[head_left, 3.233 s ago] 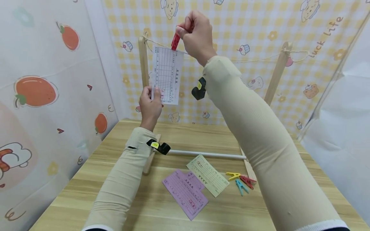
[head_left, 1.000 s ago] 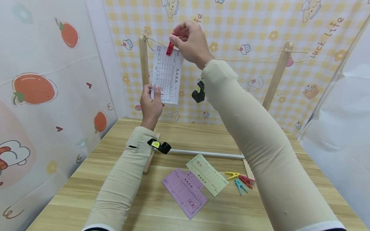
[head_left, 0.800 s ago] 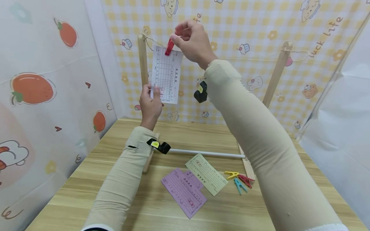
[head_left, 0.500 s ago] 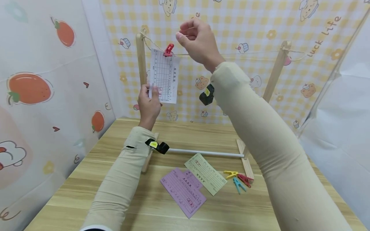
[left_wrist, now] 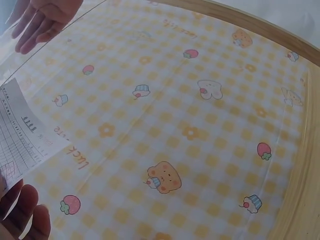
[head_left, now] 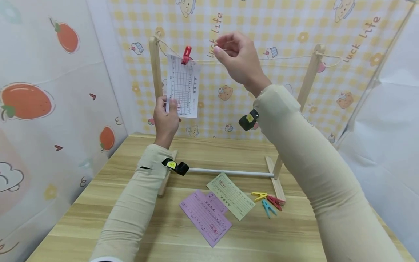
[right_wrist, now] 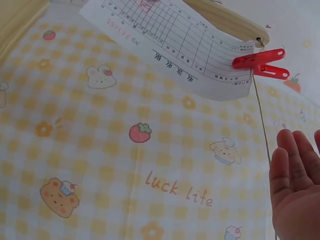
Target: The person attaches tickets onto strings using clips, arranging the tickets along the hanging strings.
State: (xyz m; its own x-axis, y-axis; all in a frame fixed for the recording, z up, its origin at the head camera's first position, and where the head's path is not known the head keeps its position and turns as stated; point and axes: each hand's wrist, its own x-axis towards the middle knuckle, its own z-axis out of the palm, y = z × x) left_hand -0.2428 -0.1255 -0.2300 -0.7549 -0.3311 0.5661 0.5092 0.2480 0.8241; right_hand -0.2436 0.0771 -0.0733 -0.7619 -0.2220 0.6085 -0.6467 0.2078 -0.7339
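A white printed slip hangs from a string stretched between two wooden posts, pinned by a red clothespin. My left hand pinches the slip's lower left corner. My right hand hovers by the string to the right of the pin, fingers loosely curled and holding nothing. In the right wrist view the red clothespin clamps the slip and my straight fingers are apart from it. The left wrist view catches the slip's edge.
On the wooden table lie a purple slip, a pale green slip and yellow, red and blue clothespins. A white rod joins the frame's feet. Patterned walls close in behind and at the left.
My right hand let go of the red clothespin, which now stays clipped on the string and slip, and moved right. The left hand keeps its hold on the slip's corner.
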